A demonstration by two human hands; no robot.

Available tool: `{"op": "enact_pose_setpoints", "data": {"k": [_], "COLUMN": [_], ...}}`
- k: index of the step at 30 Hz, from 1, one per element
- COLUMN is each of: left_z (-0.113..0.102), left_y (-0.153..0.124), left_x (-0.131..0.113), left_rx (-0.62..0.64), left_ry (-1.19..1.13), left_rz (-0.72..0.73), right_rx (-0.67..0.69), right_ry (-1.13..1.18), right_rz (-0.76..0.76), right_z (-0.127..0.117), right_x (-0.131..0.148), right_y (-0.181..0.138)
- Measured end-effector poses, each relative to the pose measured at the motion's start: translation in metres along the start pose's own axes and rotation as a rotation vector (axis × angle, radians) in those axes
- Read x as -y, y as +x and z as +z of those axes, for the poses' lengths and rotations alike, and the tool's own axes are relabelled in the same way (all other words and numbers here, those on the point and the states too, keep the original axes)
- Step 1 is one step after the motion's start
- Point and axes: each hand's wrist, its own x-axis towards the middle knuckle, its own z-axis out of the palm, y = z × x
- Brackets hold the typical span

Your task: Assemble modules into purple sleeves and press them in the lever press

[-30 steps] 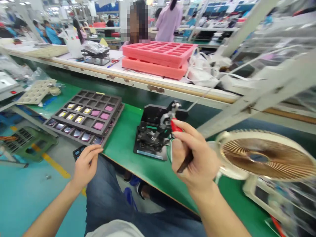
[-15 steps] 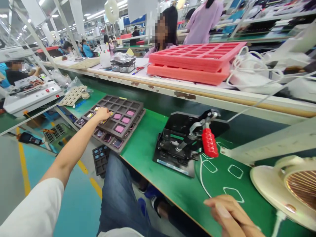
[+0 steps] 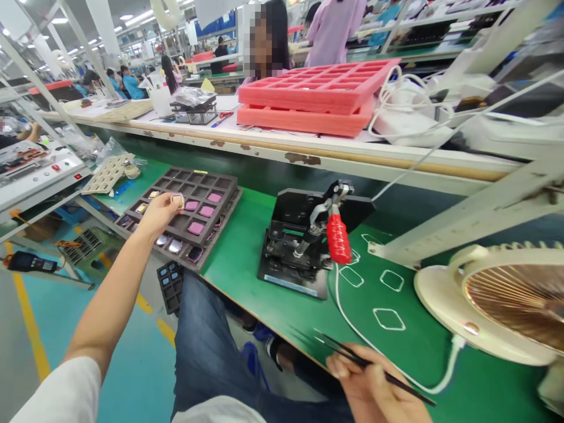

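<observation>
My left hand [image 3: 159, 212] pinches a small square part [image 3: 177, 201] with a pale rim and some yellow on it. It is held just above a dark foam tray [image 3: 207, 182]. Pink pieces [image 3: 197, 228] and a few yellow-faced parts [image 3: 141, 208] sit in the tray's pockets. Under this tray is a second tray, with shiny watch-like parts [image 3: 175, 245] along its near edge. At the bench's front edge, my right hand [image 3: 368, 382] grips black tweezers [image 3: 352, 356], tips apart and pointing left. Several thin white square frames [image 3: 389, 319] lie on the green mat beyond them.
A black clamp press [image 3: 293, 252] with a red handle [image 3: 338, 239] stands mid-bench. To the right are a beige fan [image 3: 445, 317] and its white cable [image 3: 453, 358]. Red foam trays [image 3: 304, 100] are stacked on the shelf above. A co-worker [image 3: 273, 41] sits behind it.
My left hand has risen slightly from the tray with the square part in its fingers. My right hand has moved left, and black tweezers now show in it. The view has shifted right.
</observation>
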Motion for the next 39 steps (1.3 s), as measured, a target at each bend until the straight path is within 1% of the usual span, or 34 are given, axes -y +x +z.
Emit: {"op": "enact_pose_setpoints", "data": {"k": [2,3,4,5,6,7,8,10,13,16,18,20,23,25,28,31,34,39], "left_z": [0.023,0.035,0.048,0.060,0.072,0.083,0.092,0.108,0.125,0.132,0.135,0.137,0.141,0.144,0.145,0.143,0.141,0.137], "left_y": [-0.053,-0.080,-0.106,-0.129,-0.150,-0.167,-0.180,-0.199,-0.212,-0.217,-0.220,-0.222,-0.227,-0.231,-0.235,-0.236,-0.236,-0.236], "left_x": [-0.010,-0.014,-0.017,-0.020,-0.022,-0.025,-0.026,-0.028,-0.028,-0.026,-0.024,-0.023,-0.022,-0.022,-0.025,-0.028,-0.031,-0.033], "left_rx": [0.158,0.262,0.403,0.505,0.579,0.632,0.658,0.690,0.701,0.638,0.614,0.637,0.688,0.681,0.626,0.627,0.671,0.651], "left_ry": [-0.152,-0.244,-0.428,-0.565,-0.669,-0.753,-0.797,-0.824,-0.747,-0.687,-0.713,-0.763,-0.855,-0.860,-0.794,-0.771,-0.759,-0.615], "left_rz": [-0.003,-0.021,-0.097,-0.183,-0.257,-0.321,-0.361,-0.376,-0.339,-0.317,-0.306,-0.302,-0.329,-0.346,-0.311,-0.291,-0.302,-0.165], "right_rx": [0.130,0.174,0.201,0.211,0.206,0.196,0.189,0.199,0.217,0.201,0.192,0.172,0.147,0.181,0.282,0.350,0.358,0.381], "right_ry": [0.072,0.095,0.105,0.102,0.091,0.075,0.054,0.013,-0.083,-0.184,-0.220,-0.255,-0.321,-0.381,-0.475,-0.508,-0.531,-0.545], "right_rz": [-0.086,-0.117,-0.139,-0.154,-0.173,-0.195,-0.217,-0.271,-0.361,-0.431,-0.474,-0.534,-0.664,-0.764,-0.863,-0.889,-0.906,-0.920], "right_z": [0.026,0.037,0.048,0.056,0.063,0.067,0.070,0.069,0.062,0.055,0.054,0.055,0.061,0.064,0.066,0.064,0.063,0.063], "right_x": [0.001,0.001,0.001,0.001,0.001,0.000,-0.001,-0.003,-0.007,-0.007,-0.005,-0.002,0.004,0.008,0.009,0.007,0.004,0.000], "right_y": [-0.002,-0.002,-0.001,0.000,0.001,0.003,0.005,0.007,0.007,0.004,0.001,-0.002,-0.007,-0.008,-0.007,-0.005,-0.004,-0.003]}}
